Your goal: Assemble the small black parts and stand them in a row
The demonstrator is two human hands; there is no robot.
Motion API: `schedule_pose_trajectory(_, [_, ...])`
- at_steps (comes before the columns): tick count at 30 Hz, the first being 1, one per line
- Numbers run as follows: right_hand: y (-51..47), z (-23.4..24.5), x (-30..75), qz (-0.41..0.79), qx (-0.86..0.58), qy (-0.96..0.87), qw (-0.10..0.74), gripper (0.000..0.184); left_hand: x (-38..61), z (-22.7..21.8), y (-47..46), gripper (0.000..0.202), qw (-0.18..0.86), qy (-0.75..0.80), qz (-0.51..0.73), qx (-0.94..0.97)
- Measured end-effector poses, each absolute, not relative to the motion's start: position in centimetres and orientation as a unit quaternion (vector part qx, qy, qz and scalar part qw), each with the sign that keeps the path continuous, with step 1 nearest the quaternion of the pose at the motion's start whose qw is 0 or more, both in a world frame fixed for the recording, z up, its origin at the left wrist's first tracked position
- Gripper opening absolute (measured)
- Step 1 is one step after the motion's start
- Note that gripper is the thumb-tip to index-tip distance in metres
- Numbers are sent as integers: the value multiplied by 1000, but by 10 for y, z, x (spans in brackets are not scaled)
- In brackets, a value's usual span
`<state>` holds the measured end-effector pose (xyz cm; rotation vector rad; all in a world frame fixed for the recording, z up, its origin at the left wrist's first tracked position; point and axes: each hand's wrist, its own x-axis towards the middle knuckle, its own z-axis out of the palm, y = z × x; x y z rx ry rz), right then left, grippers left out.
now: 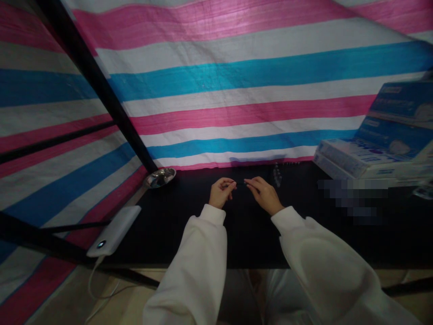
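My left hand [223, 190] is closed in a pinch over the middle of the black table. Facing it, my right hand [263, 193] also pinches, thumb against forefinger. Between the fingertips of both hands runs a thin dark strand-like piece [240, 183]; it is too small and dim to name exactly. Beyond my right hand, a cluster of small clear pieces [277, 174] lies on the table, with a row of similar small pieces [291, 163] along the back edge.
A shiny metal bowl [160, 178] stands at the back left. A white power bank [114, 231] with a cable [90, 280] lies at the left edge. Blue and white boxes [368, 158] are stacked at right. Striped sheeting [230, 108] and a black frame post [98, 85] enclose the table [250, 239].
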<state>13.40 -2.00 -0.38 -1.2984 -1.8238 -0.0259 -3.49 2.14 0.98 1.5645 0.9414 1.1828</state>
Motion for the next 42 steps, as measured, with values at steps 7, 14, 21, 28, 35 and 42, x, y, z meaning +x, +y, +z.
schedule_pose_trajectory(7, [-16,-5,133,25,-487,-697,526,32,-34,9,20,37,483,376,464,640])
schedule_pose_trajectory(14, [-14,-14,120,262,-398,-626,618,54,-31,8,18,39,500,374,453,636])
schedule_pose_trajectory(21, [-17,-14,116,334,-369,-635,591,66,-29,9,16,44,496,384,453,634])
schedule_pose_trajectory(28, [-21,-16,112,356,-331,-675,555,72,-27,11,12,44,486,378,438,655])
schedule_pose_trajectory(35, [-17,-17,119,253,-398,-695,543,67,-39,0,41,30,368,496,424,663])
schedule_pose_trajectory(42, [-25,-3,123,163,-419,-721,527,54,-64,-10,89,19,179,646,309,674])
